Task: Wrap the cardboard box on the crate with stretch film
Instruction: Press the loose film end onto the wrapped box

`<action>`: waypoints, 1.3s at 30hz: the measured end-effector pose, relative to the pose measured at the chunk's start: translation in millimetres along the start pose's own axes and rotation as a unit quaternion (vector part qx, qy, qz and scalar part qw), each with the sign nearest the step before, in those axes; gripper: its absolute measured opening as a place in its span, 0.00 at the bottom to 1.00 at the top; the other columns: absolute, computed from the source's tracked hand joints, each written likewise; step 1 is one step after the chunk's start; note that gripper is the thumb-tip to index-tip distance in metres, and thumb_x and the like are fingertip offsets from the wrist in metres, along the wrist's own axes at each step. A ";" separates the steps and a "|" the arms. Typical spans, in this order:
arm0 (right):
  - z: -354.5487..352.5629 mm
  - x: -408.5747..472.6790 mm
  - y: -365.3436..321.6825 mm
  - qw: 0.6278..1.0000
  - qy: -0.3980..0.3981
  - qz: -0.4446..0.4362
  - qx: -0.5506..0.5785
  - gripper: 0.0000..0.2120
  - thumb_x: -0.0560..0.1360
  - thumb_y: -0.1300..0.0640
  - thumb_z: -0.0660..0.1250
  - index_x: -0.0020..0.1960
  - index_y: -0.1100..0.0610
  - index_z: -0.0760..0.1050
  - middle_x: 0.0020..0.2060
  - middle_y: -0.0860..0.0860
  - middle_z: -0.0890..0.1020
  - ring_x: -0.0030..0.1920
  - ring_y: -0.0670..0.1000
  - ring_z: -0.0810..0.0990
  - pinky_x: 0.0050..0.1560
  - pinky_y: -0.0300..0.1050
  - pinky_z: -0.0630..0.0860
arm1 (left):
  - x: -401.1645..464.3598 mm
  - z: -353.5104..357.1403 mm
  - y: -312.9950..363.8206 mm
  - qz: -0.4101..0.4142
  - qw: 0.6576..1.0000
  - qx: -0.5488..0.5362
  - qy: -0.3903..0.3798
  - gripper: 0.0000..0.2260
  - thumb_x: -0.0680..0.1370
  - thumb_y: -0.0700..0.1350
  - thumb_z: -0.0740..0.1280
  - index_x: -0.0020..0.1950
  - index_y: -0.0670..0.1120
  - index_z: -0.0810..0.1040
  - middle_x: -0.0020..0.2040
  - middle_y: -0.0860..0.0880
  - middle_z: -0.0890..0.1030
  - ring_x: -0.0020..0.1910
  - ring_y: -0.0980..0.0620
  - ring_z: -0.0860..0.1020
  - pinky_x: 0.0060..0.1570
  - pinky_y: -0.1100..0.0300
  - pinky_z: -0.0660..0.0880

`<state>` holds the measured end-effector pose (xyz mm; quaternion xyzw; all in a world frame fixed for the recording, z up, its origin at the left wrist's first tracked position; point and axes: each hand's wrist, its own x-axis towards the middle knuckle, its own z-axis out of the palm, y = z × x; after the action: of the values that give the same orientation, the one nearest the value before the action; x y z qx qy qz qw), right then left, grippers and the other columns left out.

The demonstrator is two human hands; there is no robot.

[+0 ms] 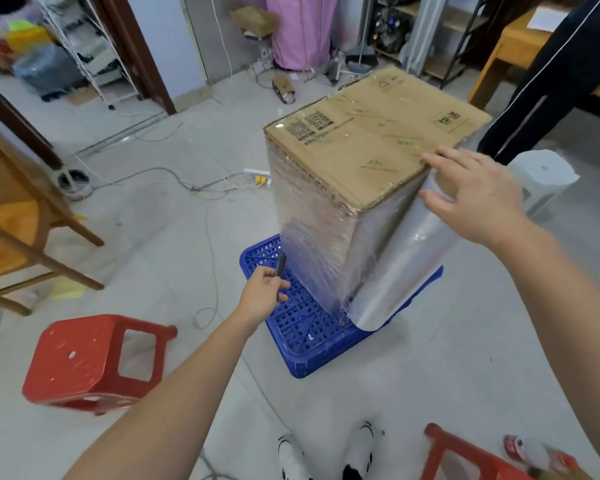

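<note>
A tall cardboard box stands upright on an overturned blue plastic crate. Its sides are covered with layers of clear stretch film. A loose flap of film hangs off the near right corner. My right hand rests with spread fingers on the box's top right edge, pressing the film there. Left of the box and just above the crate, my left hand is shut on a small dark utility knife that points upward.
A red plastic stool lies on the floor at the left, another red stool at the bottom right. A white stool and a standing person's dark trouser leg are behind the box. Cables and a power strip cross the floor.
</note>
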<state>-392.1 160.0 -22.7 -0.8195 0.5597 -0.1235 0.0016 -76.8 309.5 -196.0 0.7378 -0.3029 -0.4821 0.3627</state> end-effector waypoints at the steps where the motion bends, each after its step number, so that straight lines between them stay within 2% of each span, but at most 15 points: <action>1: 1.3 -0.2 0.4 1.000 0.003 0.001 0.006 0.30 0.77 0.34 0.56 0.77 0.42 0.66 0.77 0.46 0.68 0.77 0.55 0.65 0.75 0.61 0.63 | 8.2 3.0 -10.5 -0.026 1.000 -0.012 -0.007 0.06 0.85 0.39 0.58 0.61 0.43 0.71 0.55 0.44 0.83 0.39 0.50 0.79 0.38 0.55 0.77; 4: 3.2 -2.0 -0.3 0.999 0.033 -0.003 0.025 0.32 0.75 0.34 0.55 0.76 0.42 0.69 0.76 0.46 0.71 0.75 0.54 0.68 0.72 0.63 0.66 | 31.6 13.9 -39.9 -0.082 0.996 -0.037 -0.021 0.06 0.84 0.37 0.62 0.61 0.42 0.71 0.57 0.41 0.80 0.44 0.47 0.80 0.42 0.53 0.79; 6: 4.5 -2.7 -0.8 0.998 0.048 -0.005 0.034 0.30 0.75 0.35 0.56 0.75 0.42 0.70 0.75 0.45 0.72 0.75 0.53 0.68 0.72 0.62 0.67 | 45.2 22.8 -58.7 -0.108 0.992 -0.057 -0.016 0.08 0.83 0.34 0.62 0.61 0.41 0.71 0.53 0.40 0.78 0.45 0.45 0.80 0.42 0.52 0.79; 9: 8.3 -4.2 -1.0 0.997 0.068 -0.010 0.037 0.29 0.75 0.37 0.58 0.74 0.42 0.71 0.74 0.44 0.72 0.74 0.52 0.69 0.71 0.61 0.68 | 63.5 36.2 -85.0 -0.145 0.985 -0.091 -0.003 0.11 0.83 0.32 0.61 0.64 0.40 0.72 0.46 0.40 0.78 0.42 0.43 0.79 0.42 0.50 0.77; 14: 15.9 -2.5 2.6 0.992 0.114 -0.028 0.043 0.27 0.75 0.39 0.61 0.72 0.45 0.75 0.72 0.47 0.76 0.72 0.53 0.72 0.68 0.58 0.72 | 86.0 60.8 -117.8 -0.179 0.978 -0.110 0.010 0.10 0.84 0.34 0.62 0.64 0.43 0.72 0.44 0.40 0.80 0.41 0.44 0.78 0.44 0.48 0.75; 17: 20.4 -1.2 7.3 0.991 0.122 -0.039 0.045 0.27 0.75 0.40 0.62 0.72 0.46 0.75 0.71 0.48 0.77 0.71 0.53 0.74 0.66 0.59 0.73 | 89.3 74.3 -138.5 -0.178 0.981 -0.073 0.020 0.11 0.83 0.36 0.65 0.65 0.44 0.74 0.45 0.40 0.80 0.41 0.44 0.77 0.42 0.51 0.73; 22: 22.0 -1.2 12.7 0.989 0.128 -0.053 0.045 0.27 0.75 0.39 0.61 0.72 0.45 0.75 0.71 0.48 0.77 0.71 0.54 0.75 0.66 0.59 0.74 | 86.8 87.3 -159.0 -0.194 0.980 -0.028 0.040 0.11 0.81 0.35 0.67 0.62 0.42 0.69 0.45 0.37 0.79 0.36 0.43 0.75 0.38 0.50 0.71; 24: 21.7 -1.3 13.0 0.989 0.128 -0.057 0.047 0.28 0.75 0.38 0.60 0.72 0.46 0.75 0.71 0.48 0.77 0.71 0.54 0.74 0.67 0.60 0.73 | 86.0 91.3 -164.6 -0.186 0.981 -0.004 0.048 0.08 0.81 0.32 0.65 0.58 0.41 0.72 0.45 0.37 0.79 0.36 0.42 0.75 0.39 0.50 0.71; 27: 21.1 -2.3 13.9 0.988 0.133 -0.058 0.054 0.28 0.75 0.38 0.60 0.72 0.45 0.75 0.71 0.48 0.77 0.71 0.54 0.74 0.67 0.60 0.73 | 88.8 98.0 -172.8 -0.162 0.986 0.035 0.027 0.10 0.82 0.31 0.62 0.54 0.43 0.79 0.53 0.38 0.82 0.40 0.43 0.77 0.38 0.54 0.73; 29: 21.3 -2.1 14.4 0.987 0.143 -0.061 0.048 0.27 0.75 0.39 0.61 0.71 0.45 0.76 0.70 0.47 0.78 0.71 0.53 0.75 0.66 0.58 0.74 | 92.0 102.7 -179.7 -0.152 0.986 0.063 0.008 0.14 0.83 0.31 0.58 0.58 0.45 0.80 0.56 0.41 0.82 0.40 0.44 0.78 0.37 0.55 0.74; 32: 21.7 -1.7 14.2 0.986 0.144 -0.065 0.048 0.26 0.75 0.40 0.61 0.71 0.46 0.76 0.70 0.47 0.77 0.71 0.53 0.74 0.66 0.57 0.73 | 98.3 111.6 -188.7 -0.132 0.984 0.118 -0.007 0.20 0.83 0.31 0.54 0.66 0.45 0.79 0.51 0.43 0.82 0.36 0.44 0.76 0.34 0.55 0.72; 34: 22.9 -1.7 14.4 0.986 0.146 -0.064 0.052 0.26 0.75 0.40 0.62 0.71 0.45 0.76 0.70 0.47 0.77 0.71 0.53 0.74 0.65 0.57 0.73 | 101.1 116.8 -191.5 -0.110 0.981 0.161 -0.018 0.23 0.82 0.30 0.53 0.70 0.46 0.78 0.56 0.42 0.81 0.35 0.45 0.76 0.32 0.56 0.72; 36: 23.9 -1.9 14.0 0.985 0.152 -0.065 0.053 0.26 0.75 0.40 0.62 0.71 0.45 0.77 0.70 0.47 0.78 0.71 0.52 0.75 0.65 0.56 0.73 | 101.5 119.3 -191.6 -0.090 0.969 0.227 -0.045 0.24 0.81 0.29 0.55 0.74 0.46 0.75 0.66 0.42 0.77 0.40 0.45 0.78 0.33 0.59 0.73; 37: 23.6 -1.7 14.0 0.984 0.156 -0.067 0.052 0.26 0.75 0.40 0.62 0.70 0.45 0.77 0.70 0.47 0.78 0.70 0.52 0.75 0.65 0.56 0.74 | 101.8 120.1 -192.5 -0.078 0.956 0.276 -0.058 0.24 0.82 0.31 0.57 0.76 0.47 0.72 0.70 0.42 0.73 0.47 0.44 0.79 0.38 0.59 0.76; 39: 23.4 -1.0 15.0 0.984 0.159 -0.070 0.049 0.26 0.75 0.40 0.62 0.70 0.46 0.77 0.69 0.48 0.78 0.70 0.53 0.75 0.65 0.56 0.74 | 101.4 120.8 -193.7 -0.049 0.912 0.400 -0.084 0.26 0.83 0.36 0.60 0.80 0.51 0.66 0.77 0.46 0.65 0.64 0.43 0.74 0.55 0.53 0.78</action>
<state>-401.3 152.1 -47.7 -0.8252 0.4876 -0.2796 -0.0557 -134.8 306.5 -439.0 0.7915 -0.4634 -0.3982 -0.0132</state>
